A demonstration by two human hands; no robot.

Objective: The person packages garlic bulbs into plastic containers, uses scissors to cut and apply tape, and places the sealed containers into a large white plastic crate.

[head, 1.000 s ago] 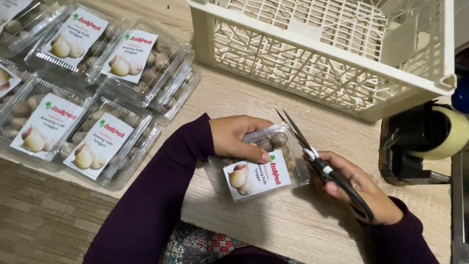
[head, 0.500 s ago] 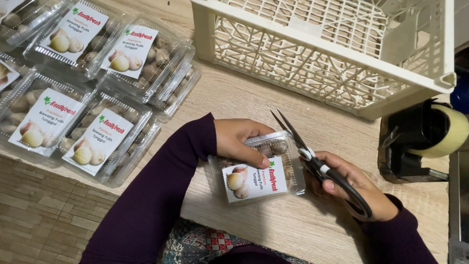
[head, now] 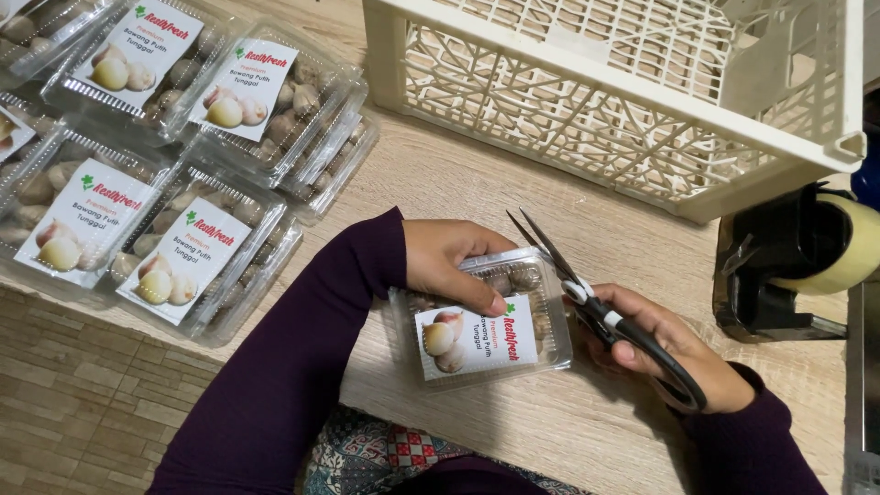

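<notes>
Left hand [head: 454, 261]: fingers gripped the clear box [head: 481, 321].
Right hand [head: 674, 348]: fingers closed around scissors [head: 600, 312], blades apart, at the box's 2 o'clock corner.
Crate [head: 605, 92]: 12 o'clock.

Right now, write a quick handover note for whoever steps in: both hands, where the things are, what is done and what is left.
Left hand: presses down on the clear plastic clamshell pack with a white label, on the wooden table.
Right hand: holds black-handled scissors, blades open at the pack's right edge.
Nearby: stacked labelled clamshell packs to the left, cream plastic lattice crate behind, black tape dispenser to the right.
Done: cannot tell whether any cut is made.
Left: the scissors are still open at the pack.
</notes>
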